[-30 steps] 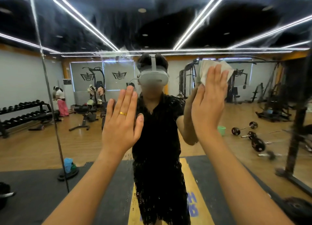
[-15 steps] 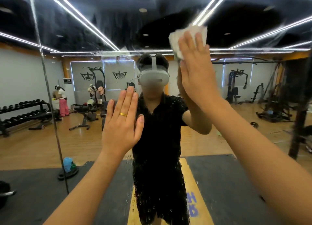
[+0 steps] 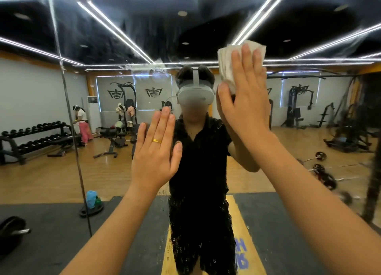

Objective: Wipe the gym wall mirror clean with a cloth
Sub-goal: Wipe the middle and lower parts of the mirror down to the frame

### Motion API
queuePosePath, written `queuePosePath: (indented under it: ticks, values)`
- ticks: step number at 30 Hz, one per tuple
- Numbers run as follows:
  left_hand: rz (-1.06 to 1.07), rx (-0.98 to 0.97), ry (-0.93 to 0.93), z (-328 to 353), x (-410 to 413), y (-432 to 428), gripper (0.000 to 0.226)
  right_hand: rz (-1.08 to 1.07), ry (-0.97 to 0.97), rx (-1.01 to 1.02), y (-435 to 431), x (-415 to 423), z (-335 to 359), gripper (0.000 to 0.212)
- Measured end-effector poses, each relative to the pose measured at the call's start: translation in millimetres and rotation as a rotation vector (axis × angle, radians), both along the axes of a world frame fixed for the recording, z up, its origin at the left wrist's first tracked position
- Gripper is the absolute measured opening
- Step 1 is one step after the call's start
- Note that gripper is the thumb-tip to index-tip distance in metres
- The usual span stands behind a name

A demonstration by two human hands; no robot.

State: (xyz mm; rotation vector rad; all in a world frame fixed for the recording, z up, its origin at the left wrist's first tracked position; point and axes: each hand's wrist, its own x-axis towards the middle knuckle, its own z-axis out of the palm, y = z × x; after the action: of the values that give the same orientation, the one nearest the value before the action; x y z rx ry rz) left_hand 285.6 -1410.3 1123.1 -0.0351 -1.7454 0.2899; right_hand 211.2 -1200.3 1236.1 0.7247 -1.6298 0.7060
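Observation:
The wall mirror fills the whole view and reflects the gym and the person wearing a headset. A folded white cloth lies flat against the glass at upper centre-right. My right hand presses it to the mirror with straight fingers, and the thumb lies over its lower edge. My left hand, with a gold ring, rests flat on the glass lower and to the left, holding nothing. A smear sits left of the cloth, and wet speckles cover the glass below.
A vertical seam between mirror panels runs down the left side. In the reflection are a dumbbell rack, weight machines, barbell plates on the floor and another person at far left.
My right hand swept the cloth up and left across the glass, then came slightly down and right. My left hand stayed flat in the same spot.

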Motion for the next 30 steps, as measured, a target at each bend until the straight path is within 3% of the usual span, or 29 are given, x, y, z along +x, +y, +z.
queuePosePath:
  ticks: [3, 8, 19, 26, 30]
  values:
    - [-0.01, -0.003, 0.014, 3, 0, -1, 0.061, 0.022, -0.018, -0.08, -19, 9, -15, 0.06]
    - [-0.01, 0.003, 0.006, 2, 0, 0, 0.06, 0.039, 0.035, 0.026, -25, 6, -58, 0.057]
    - [-0.003, -0.002, 0.021, 4, -2, -3, 0.062, 0.067, 0.175, -0.096, -37, -7, -59, 0.053]
    - [-0.049, -0.008, -0.054, 6, 11, -5, 0.061, 0.11, 0.152, -0.073, -33, -11, -65, 0.056]
    - [-0.054, 0.032, 0.013, 16, 33, -28, 0.06, 0.104, 0.111, -0.096, -34, -8, -63, 0.056]
